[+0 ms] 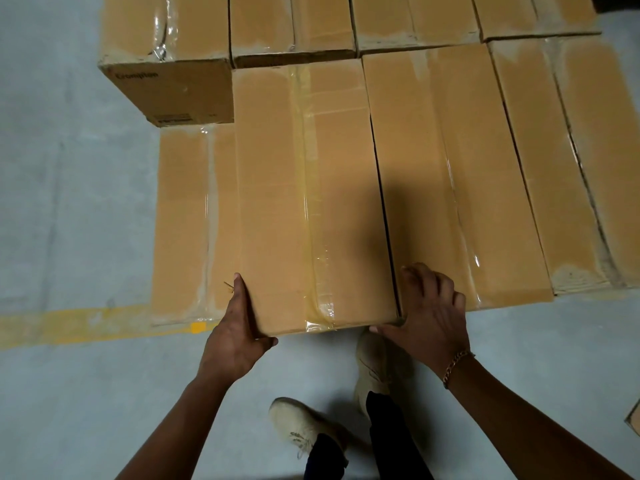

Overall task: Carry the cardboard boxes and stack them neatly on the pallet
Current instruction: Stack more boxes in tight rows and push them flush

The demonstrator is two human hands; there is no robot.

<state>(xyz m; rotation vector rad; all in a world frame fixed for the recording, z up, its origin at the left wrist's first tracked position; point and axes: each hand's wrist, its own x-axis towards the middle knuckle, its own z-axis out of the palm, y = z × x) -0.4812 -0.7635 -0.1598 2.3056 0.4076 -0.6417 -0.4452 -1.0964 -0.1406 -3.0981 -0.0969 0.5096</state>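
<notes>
At the far left, a stacked box carries faint print on its side, apparently "Crompton", above a sticker too small to read. The left hand clasps the near-left corner of the middle cardboard box, fingers along its side and thumb round the near edge. That box lies atop the stack, probably being squared against its right neighbour. The right hand lies spread across their seam, thumb pressing the near edge. The pallet is hidden.
</notes>
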